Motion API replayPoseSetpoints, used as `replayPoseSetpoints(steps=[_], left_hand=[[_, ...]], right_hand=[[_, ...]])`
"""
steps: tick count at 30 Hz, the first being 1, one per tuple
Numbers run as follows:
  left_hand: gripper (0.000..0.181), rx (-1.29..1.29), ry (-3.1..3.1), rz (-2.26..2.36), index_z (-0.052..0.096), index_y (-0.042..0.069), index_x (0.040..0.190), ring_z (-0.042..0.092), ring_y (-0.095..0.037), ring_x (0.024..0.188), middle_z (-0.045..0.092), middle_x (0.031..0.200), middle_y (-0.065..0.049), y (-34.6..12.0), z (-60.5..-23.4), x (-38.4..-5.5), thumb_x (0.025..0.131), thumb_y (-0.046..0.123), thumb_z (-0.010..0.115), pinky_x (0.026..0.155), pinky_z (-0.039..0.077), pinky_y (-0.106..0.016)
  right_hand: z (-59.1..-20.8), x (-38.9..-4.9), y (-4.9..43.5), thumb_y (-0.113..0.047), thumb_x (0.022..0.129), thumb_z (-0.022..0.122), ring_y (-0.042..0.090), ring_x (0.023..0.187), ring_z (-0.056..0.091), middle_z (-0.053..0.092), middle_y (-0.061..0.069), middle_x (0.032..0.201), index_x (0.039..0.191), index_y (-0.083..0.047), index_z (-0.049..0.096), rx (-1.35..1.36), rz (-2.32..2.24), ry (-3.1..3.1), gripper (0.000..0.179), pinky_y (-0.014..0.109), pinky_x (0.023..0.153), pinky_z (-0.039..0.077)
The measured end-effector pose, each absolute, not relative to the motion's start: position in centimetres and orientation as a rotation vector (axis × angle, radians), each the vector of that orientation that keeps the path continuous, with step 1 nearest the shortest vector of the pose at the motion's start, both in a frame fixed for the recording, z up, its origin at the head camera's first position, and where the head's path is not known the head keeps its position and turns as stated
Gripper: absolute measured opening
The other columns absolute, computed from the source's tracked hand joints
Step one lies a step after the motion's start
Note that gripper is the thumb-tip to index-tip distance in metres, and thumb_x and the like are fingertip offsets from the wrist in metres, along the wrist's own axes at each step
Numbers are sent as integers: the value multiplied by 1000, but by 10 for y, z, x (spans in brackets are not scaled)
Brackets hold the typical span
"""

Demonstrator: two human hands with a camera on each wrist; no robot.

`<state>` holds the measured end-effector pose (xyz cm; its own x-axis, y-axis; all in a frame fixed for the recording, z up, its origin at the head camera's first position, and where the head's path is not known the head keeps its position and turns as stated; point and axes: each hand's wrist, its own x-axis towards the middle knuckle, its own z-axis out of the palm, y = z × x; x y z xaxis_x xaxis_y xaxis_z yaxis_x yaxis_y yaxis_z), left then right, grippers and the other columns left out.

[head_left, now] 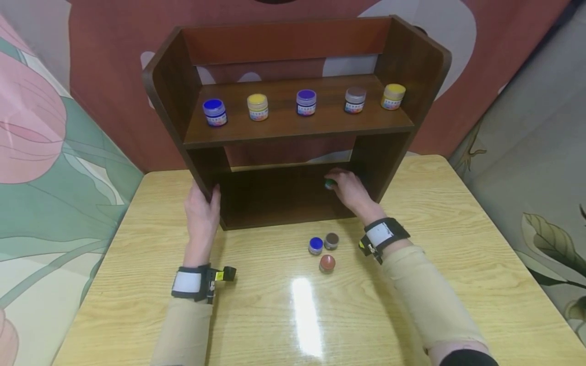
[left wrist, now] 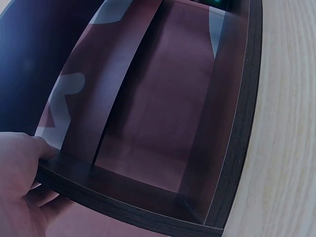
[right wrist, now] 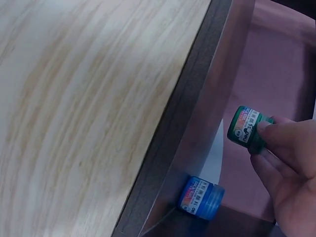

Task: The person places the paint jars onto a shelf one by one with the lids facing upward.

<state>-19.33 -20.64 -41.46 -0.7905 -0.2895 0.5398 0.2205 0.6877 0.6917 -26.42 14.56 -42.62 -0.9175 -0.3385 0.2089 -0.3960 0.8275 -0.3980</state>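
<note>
My left hand (head_left: 201,221) grips the left side panel of a dark brown wooden shelf (head_left: 279,201); in the left wrist view the thumb lies inside and the fingers outside the panel. With thumb and fingers, my right hand (head_left: 351,193) pinches a small green paint jar (right wrist: 244,127) inside the lower compartment, near its right side. The right wrist view shows a blue paint jar (right wrist: 200,197) standing on the lower board by the right panel. On the table in front are a blue jar (head_left: 316,246), a dark brown jar (head_left: 331,241) and a reddish-brown jar (head_left: 327,264).
Several paint jars stand in a row on the upper board, among them a yellow jar (head_left: 258,107) and a grey-lidded jar (head_left: 354,100). The shelf stands at the back of a pale wooden table (head_left: 256,315), against patterned cloth (head_left: 105,66).
</note>
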Motion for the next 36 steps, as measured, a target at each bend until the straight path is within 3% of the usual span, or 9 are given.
replayPoseSetpoints(steps=[36], left_hand=[[31, 40, -2256, -1035, 56, -5, 119, 65, -47, 107, 67, 110, -29, -206, -415, -192, 97, 15, 63, 92, 53, -59]], right_hand=[[-440, -271, 145, 0, 92, 64, 37, 122, 62, 64, 18, 134, 125, -4, 68, 500, 642, -2935, 34, 46, 102, 53]])
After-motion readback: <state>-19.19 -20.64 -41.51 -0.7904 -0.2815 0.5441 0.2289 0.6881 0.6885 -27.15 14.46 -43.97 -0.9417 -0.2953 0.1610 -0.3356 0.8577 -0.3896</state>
